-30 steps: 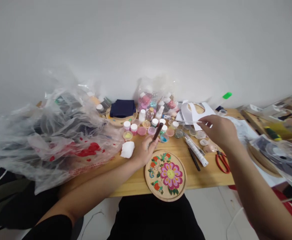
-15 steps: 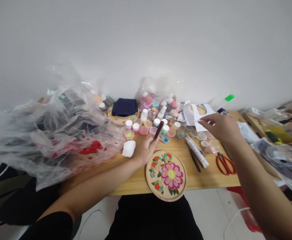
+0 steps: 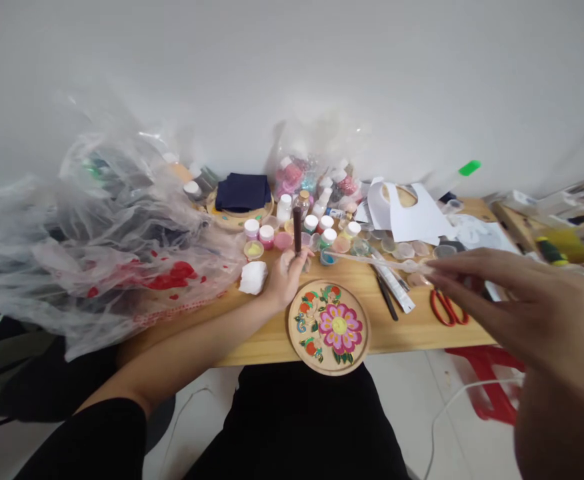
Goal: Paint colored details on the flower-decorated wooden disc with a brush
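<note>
My left hand [image 3: 285, 280] is closed around a dark brown, stick-like tool [image 3: 297, 230], which points up; its lower end is hidden by the fingers. In my right hand [image 3: 497, 293], a clear plastic dropper [image 3: 372, 259] is pinched at its right end. The dropper lies almost level, its thin tip at the small cup of blue paint [image 3: 327, 257]. Below the hands, a round wooden plaque [image 3: 295, 340] overhangs the table's front edge, with a painted pink flower [image 3: 341, 327] and orange fruits. White-lidded paint jars [image 3: 267, 235] and a cup of yellow paint [image 3: 253, 250] stand around.
A crumpled plastic bag [image 3: 122, 220] covers the left side. White tissue [image 3: 253, 277] lies beside my left hand. Farther right are a white tube [image 3: 396, 290], a dark pen [image 3: 387, 297], red-handled scissors [image 3: 447, 308] and white paper [image 3: 412, 217]. A red stool [image 3: 492, 380] stands below.
My right hand has come down and nearer, bringing the dropper's tip to the blue paint cup. The brown tool in my left hand has turned more upright. The view has shifted slightly.
</note>
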The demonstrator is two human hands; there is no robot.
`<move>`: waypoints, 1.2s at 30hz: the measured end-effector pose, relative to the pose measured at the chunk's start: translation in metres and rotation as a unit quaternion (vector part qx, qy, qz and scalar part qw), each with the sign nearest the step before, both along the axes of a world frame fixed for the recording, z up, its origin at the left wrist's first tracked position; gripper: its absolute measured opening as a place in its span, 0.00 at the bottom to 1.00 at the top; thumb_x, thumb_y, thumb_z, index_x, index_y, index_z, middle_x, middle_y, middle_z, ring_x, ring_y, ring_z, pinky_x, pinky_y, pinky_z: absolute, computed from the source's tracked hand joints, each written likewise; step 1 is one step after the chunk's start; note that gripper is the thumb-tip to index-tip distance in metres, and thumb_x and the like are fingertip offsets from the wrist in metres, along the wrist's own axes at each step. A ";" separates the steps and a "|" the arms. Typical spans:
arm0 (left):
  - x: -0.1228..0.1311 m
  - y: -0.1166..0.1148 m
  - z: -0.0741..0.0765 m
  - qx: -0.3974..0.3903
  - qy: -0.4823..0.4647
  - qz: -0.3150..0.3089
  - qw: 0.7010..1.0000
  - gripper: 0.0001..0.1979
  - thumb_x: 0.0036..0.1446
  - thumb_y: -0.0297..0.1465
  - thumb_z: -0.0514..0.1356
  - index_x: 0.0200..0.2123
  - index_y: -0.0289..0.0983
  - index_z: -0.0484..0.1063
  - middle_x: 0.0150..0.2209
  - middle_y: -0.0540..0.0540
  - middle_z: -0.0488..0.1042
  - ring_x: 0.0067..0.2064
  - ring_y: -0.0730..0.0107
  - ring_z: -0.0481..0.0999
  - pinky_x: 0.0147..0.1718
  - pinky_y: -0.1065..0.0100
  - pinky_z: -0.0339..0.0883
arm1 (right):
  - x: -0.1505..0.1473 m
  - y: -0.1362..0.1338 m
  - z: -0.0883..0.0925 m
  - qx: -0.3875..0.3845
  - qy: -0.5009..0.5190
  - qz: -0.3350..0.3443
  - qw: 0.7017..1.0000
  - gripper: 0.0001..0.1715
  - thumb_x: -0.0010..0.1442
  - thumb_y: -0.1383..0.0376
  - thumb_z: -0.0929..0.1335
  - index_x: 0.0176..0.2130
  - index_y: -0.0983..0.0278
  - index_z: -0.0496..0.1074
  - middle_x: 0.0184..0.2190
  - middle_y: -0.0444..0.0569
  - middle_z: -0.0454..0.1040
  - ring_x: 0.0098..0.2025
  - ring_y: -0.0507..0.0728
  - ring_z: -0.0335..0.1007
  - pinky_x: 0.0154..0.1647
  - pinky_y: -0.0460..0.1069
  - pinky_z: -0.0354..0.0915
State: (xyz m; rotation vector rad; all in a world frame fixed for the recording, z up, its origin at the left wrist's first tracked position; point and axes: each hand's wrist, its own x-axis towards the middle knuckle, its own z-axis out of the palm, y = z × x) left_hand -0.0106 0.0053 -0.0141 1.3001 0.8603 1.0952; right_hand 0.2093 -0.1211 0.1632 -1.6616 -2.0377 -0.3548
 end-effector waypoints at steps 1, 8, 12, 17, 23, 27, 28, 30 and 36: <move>0.000 0.000 0.000 0.003 -0.003 0.004 1.000 0.24 0.63 0.53 0.60 0.33 0.37 0.76 0.26 0.49 0.72 0.30 0.69 0.72 0.33 0.67 0.69 | -0.004 0.000 -0.003 -0.014 -0.005 0.022 1.000 0.11 0.68 0.61 0.69 0.36 0.61 0.80 0.30 0.44 0.85 0.25 0.49 0.77 0.25 0.44 0.68; 0.000 -0.001 0.002 0.009 -0.005 0.001 1.000 0.27 0.62 0.57 0.59 0.32 0.37 0.75 0.25 0.49 0.72 0.29 0.68 0.72 0.32 0.67 0.69 | -0.014 0.010 -0.021 -0.054 0.012 0.059 0.997 0.04 0.68 0.66 0.70 0.39 0.58 0.78 0.33 0.42 0.85 0.28 0.50 0.79 0.29 0.45 0.70; 0.000 -0.001 0.002 0.009 0.007 0.009 1.000 0.27 0.62 0.56 0.59 0.32 0.37 0.76 0.26 0.49 0.73 0.29 0.69 0.72 0.31 0.67 0.68 | -0.018 0.012 -0.022 -0.066 0.038 0.052 0.996 0.06 0.67 0.64 0.70 0.37 0.56 0.80 0.32 0.41 0.84 0.28 0.51 0.79 0.29 0.47 0.71; -0.001 -0.002 0.004 0.016 0.022 0.010 1.000 0.26 0.63 0.56 0.58 0.32 0.38 0.75 0.26 0.49 0.72 0.30 0.67 0.73 0.33 0.65 0.69 | -0.020 0.012 -0.022 -0.081 0.056 0.030 0.995 0.09 0.68 0.59 0.70 0.36 0.53 0.80 0.31 0.42 0.85 0.28 0.54 0.79 0.29 0.50 0.72; -0.001 -0.002 0.004 0.002 0.015 0.001 1.000 0.26 0.63 0.56 0.57 0.33 0.38 0.74 0.26 0.49 0.72 0.31 0.67 0.73 0.34 0.65 0.70 | -0.021 0.012 -0.023 -0.058 0.043 0.046 0.996 0.08 0.67 0.63 0.70 0.35 0.54 0.80 0.31 0.40 0.85 0.26 0.52 0.78 0.28 0.49 0.71; -0.001 -0.002 0.003 0.007 0.013 0.000 1.000 0.25 0.64 0.55 0.58 0.33 0.37 0.75 0.26 0.49 0.72 0.30 0.68 0.73 0.34 0.66 0.70 | -0.022 0.010 -0.022 -0.049 0.035 0.053 0.997 0.08 0.67 0.63 0.70 0.34 0.55 0.79 0.31 0.40 0.85 0.26 0.52 0.79 0.28 0.49 0.72; -0.001 -0.002 0.003 0.008 0.012 0.002 1.000 0.26 0.64 0.55 0.58 0.33 0.37 0.75 0.26 0.49 0.72 0.30 0.68 0.73 0.33 0.66 0.70 | -0.022 0.010 -0.022 -0.048 0.034 0.054 0.997 0.09 0.67 0.63 0.70 0.34 0.55 0.80 0.31 0.40 0.85 0.27 0.53 0.80 0.28 0.49 0.72; -0.001 -0.003 0.003 0.007 0.010 0.005 1.000 0.26 0.63 0.56 0.58 0.33 0.37 0.75 0.26 0.49 0.72 0.30 0.68 0.73 0.33 0.66 0.70 | -0.022 0.010 -0.022 -0.047 0.033 0.056 0.997 0.09 0.67 0.62 0.70 0.34 0.55 0.80 0.31 0.41 0.85 0.28 0.54 0.81 0.29 0.49 0.73; 0.000 -0.003 0.005 0.004 0.023 0.007 1.000 0.27 0.62 0.57 0.57 0.32 0.38 0.74 0.26 0.49 0.73 0.31 0.68 0.73 0.34 0.66 0.70 | -0.023 0.010 -0.021 -0.068 0.049 0.049 0.995 0.10 0.66 0.61 0.70 0.33 0.53 0.81 0.30 0.41 0.85 0.29 0.55 0.82 0.29 0.50 0.74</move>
